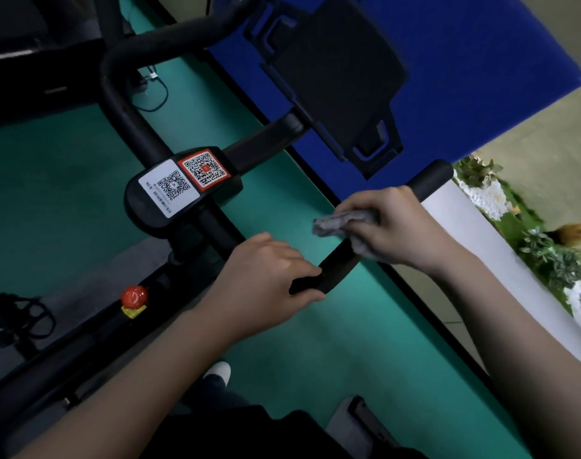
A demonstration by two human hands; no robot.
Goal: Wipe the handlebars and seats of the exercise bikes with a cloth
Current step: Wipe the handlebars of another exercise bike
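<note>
Handlebar: black tube. In the head view, one branch runs from lower centre of the frame up to centre right, and the other curves through the upper left.

- cloth: grey and crumpled, wrapped over the handlebar at centre right, with a loose corner sticking out to the left.
- right hand: centre right, grips the cloth against the bar. The fingers are curled and pressed together. The bare end of the bar shows just beyond the hand.
- left hand: centre of the frame, grips the bend of the handlebar. The fingers are curled over the top and close together, and the thumb lies along the near side. It sits near the right hand without touching it.
- console: black, left of centre, where the branches meet. It bears a white sticker and a red sticker, each with a square code.
- holder: black and flat, upper centre, mounted on a stem from the console.
- knob: red on a yellow base, lower left, on the bike's frame.
- floor: green, beneath the bike.
- panel: blue, upper right.
- plants: green and white, along the right edge.
- shoe: white toe, lower centre, on the floor.
</note>
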